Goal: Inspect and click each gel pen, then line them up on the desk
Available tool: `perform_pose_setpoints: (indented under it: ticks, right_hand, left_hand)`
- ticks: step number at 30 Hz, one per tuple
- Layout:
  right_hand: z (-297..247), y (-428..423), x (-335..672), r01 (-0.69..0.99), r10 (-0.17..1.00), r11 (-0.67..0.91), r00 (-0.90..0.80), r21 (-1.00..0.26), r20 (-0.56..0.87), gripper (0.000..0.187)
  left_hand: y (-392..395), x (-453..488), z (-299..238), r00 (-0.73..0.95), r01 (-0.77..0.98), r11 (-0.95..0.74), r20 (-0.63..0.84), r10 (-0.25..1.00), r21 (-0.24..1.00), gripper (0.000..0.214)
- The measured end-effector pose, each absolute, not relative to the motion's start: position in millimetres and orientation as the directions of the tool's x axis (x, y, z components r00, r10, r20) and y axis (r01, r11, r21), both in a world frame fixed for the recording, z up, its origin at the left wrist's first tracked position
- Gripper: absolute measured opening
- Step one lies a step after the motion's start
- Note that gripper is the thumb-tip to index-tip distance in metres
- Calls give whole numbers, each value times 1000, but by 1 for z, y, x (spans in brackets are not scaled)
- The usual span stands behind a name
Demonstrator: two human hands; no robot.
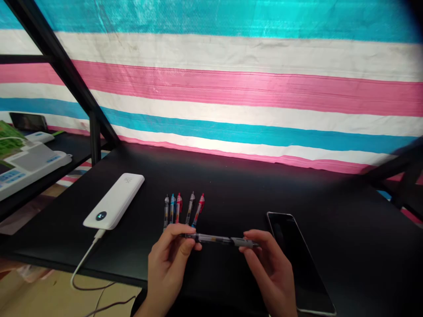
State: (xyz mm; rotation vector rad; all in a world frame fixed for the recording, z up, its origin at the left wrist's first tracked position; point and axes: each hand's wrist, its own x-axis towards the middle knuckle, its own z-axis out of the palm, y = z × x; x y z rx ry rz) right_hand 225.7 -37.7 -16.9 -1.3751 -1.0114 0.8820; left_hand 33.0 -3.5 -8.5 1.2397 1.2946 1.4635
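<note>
A clear-barrelled pen [214, 239] with dark and grey parts lies crosswise between my two hands, above the table. My left hand [172, 255] pinches its left end between thumb and fingers. At the other end, my right hand [269, 259] grips the grey clip part, with the tip poking out past the fingers. Just beyond my left hand, several pens lie side by side on the table: a black one [166, 211], a blue one [172, 209], a red one [179, 208], another black one [190, 208] and another red one [198, 209]. Their lower ends are partly hidden by my hand.
A white power bank [115, 200] with a plugged-in cable [84, 259] lies at the left of the black table [238, 189]. To the right is a dark phone [302, 264]. Black frame bars [62, 70] and a striped sheet [244, 92] bound the back.
</note>
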Motion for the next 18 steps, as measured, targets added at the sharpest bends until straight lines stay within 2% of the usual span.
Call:
perform_pose_setpoints:
  ticks: [5, 10, 15, 18]
  right_hand:
    - [-16, -36, 229, 44, 969, 41, 241, -998, 51, 44]
    - [-17, -37, 231, 7, 954, -5, 299, -1000, -3, 23]
    - [-17, -35, 232, 16, 967, 28, 252, -999, 31, 44]
    - [-16, -36, 231, 30, 956, 5, 292, -1000, 14, 34]
  left_hand:
    - [-3, 33, -11, -192, 40, -147, 152, 970, 988, 10]
    - [-3, 32, -12, -194, 55, -133, 142, 971, 990, 13]
    - [-4, 32, -12, -185, 58, -130, 139, 973, 990, 13]
    - [-4, 32, -11, -187, 60, -138, 147, 971, 989, 12]
